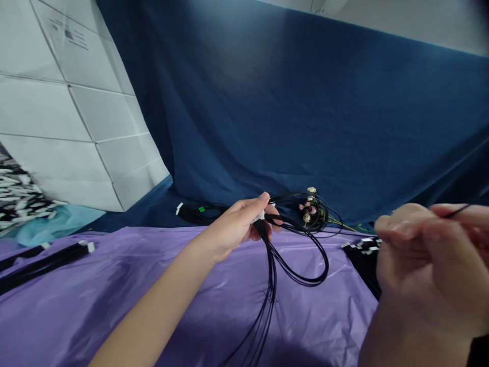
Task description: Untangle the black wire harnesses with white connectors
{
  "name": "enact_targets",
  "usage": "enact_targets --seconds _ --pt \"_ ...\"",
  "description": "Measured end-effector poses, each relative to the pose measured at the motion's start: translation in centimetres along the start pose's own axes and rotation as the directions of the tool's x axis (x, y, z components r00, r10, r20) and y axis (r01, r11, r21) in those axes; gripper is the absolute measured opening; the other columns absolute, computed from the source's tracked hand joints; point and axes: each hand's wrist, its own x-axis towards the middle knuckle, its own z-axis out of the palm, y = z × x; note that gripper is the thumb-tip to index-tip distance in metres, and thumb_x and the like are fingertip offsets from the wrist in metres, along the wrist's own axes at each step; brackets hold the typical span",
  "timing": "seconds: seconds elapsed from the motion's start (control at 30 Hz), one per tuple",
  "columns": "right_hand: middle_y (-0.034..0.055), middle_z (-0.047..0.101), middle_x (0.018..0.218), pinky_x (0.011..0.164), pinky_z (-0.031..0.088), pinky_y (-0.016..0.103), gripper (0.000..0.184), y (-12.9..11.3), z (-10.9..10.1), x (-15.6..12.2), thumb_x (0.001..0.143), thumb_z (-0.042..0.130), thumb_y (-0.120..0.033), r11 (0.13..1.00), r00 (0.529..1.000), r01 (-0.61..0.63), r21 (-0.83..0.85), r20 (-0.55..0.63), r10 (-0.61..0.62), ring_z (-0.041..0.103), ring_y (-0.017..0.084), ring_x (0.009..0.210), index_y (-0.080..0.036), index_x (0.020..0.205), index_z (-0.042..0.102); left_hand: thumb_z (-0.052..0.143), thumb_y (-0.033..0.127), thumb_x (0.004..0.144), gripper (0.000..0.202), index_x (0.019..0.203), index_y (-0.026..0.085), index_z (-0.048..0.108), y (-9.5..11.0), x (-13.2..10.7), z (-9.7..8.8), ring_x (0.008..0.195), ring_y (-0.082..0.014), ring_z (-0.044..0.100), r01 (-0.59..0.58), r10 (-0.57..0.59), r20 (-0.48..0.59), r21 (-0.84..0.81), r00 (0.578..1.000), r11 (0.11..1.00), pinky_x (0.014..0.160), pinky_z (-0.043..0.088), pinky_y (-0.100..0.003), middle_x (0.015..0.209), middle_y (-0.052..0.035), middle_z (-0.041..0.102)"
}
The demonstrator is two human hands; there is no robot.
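My left hand (244,224) is closed round a bundle of thin black cables (273,275) at a white band, above the purple sheet (114,285). The cables loop to the right and hang down toward me. My right hand (420,255), close to the camera and blurred, pinches one thin black strand (456,210) between its fingertips. Behind the left hand lies a coil of cables with small pale connector ends (311,209).
A pile of black bundles with white tags (362,252) lies right of the loop. More black bundles (46,260) lie at the left. A dark blue cloth (286,112) hangs behind, and stacked white boxes (69,117) stand at the left.
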Motion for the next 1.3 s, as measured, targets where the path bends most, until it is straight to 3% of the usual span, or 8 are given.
enact_targets --seconds 0.1,0.2,0.3,0.5,0.6,0.97,1.17,1.3 --pt "-0.0006 0.065 0.069 0.046 0.04 0.028 0.015 -0.9 0.0 -0.6 0.075 0.072 -0.012 0.988 0.982 0.033 -0.151 0.186 -0.005 0.058 0.014 0.055 -0.022 0.086 0.072 0.055 0.064 0.082 0.05 0.085 0.015 0.061 0.0 0.0 -0.1 0.062 -0.013 0.055 0.011 -0.011 0.026 0.027 1.0 1.0 0.061 0.038 -0.028 0.071 -0.0032 0.062" --pt "-0.0021 0.065 0.069 0.047 0.039 0.025 0.015 -1.1 -0.3 -0.6 0.076 0.07 -0.01 0.945 0.855 0.177 -0.276 0.519 -0.008 0.057 0.011 0.056 -0.022 0.085 0.071 0.052 0.064 0.084 0.05 0.085 0.015 0.062 -0.1 0.0 -0.3 0.061 -0.0125 0.054 0.014 -0.015 0.037 0.039 0.999 0.999 0.06 0.037 -0.027 0.069 -0.0025 0.06" --pt "-0.0043 0.065 0.07 0.05 0.042 0.022 0.014 -0.6 -0.4 -0.5 0.08 0.067 -0.01 0.91 0.757 0.211 -0.356 0.648 0.078 0.054 0.007 0.054 -0.022 0.086 0.068 0.051 0.065 0.084 0.051 0.085 0.015 0.064 -0.2 0.1 -0.4 0.063 -0.013 0.054 0.019 -0.019 0.044 0.022 0.999 1.0 0.059 0.036 -0.027 0.068 -0.0023 0.058" --pt "-0.0011 0.067 0.075 0.056 0.044 0.022 0.01 0.3 0.5 -0.8 0.083 0.065 -0.011 0.887 0.72 0.282 -0.365 0.692 0.055 0.058 0.008 0.061 -0.02 0.087 0.068 0.049 0.066 0.085 0.056 0.091 0.014 0.068 0.2 -0.3 -0.1 0.062 -0.0125 0.055 0.032 -0.038 0.104 0.054 0.994 0.998 0.053 0.03 -0.025 0.086 -0.0079 0.064" --pt "0.0001 0.067 0.076 0.057 0.044 0.024 0.01 0.2 0.8 -1.0 0.085 0.063 -0.013 0.877 0.696 0.302 -0.374 0.715 0.065 0.059 0.01 0.062 -0.02 0.09 0.068 0.047 0.065 0.086 0.055 0.093 0.014 0.067 0.4 -0.6 0.1 0.063 -0.0129 0.054 0.029 -0.042 0.137 0.091 0.99 0.995 0.053 0.029 -0.024 0.079 -0.0063 0.063" --pt "-0.0012 0.067 0.076 0.054 0.043 0.021 0.01 0.0 1.3 -1.0 0.084 0.063 -0.012 0.88 0.714 0.282 -0.382 0.697 0.074 0.056 0.007 0.06 -0.019 0.089 0.069 0.043 0.064 0.088 0.053 0.09 0.016 0.063 0.5 -0.8 0.2 0.059 -0.0125 0.052 -0.019 -0.001 0.152 0.125 0.988 0.992 0.052 0.03 -0.024 0.069 -0.0041 0.061" --pt "-0.003 0.068 0.077 0.055 0.043 0.021 0.015 0.2 1.2 -1.1 0.083 0.063 -0.01 0.881 0.72 0.269 -0.39 0.688 0.086 0.057 0.007 0.06 -0.022 0.091 0.068 0.037 0.063 0.091 0.058 0.07 0.014 0.06 0.4 -0.8 0.3 0.058 -0.0128 0.052 -0.013 -0.005 0.104 0.176 0.995 0.984 0.053 0.032 -0.025 0.064 -0.006 0.061" --pt "-0.0021 0.068 0.079 0.054 0.043 0.021 0.014 0.1 1.1 -1.2 0.083 0.063 -0.011 0.889 0.714 0.243 -0.387 0.692 0.107 0.057 0.007 0.061 -0.021 0.091 0.067 0.038 0.064 0.09 0.058 0.075 0.014 0.064 0.3 -0.7 0.2 0.058 -0.0127 0.052 -0.022 0.003 0.111 0.168 0.994 0.986 0.053 0.032 -0.025 0.065 -0.0055 0.06"
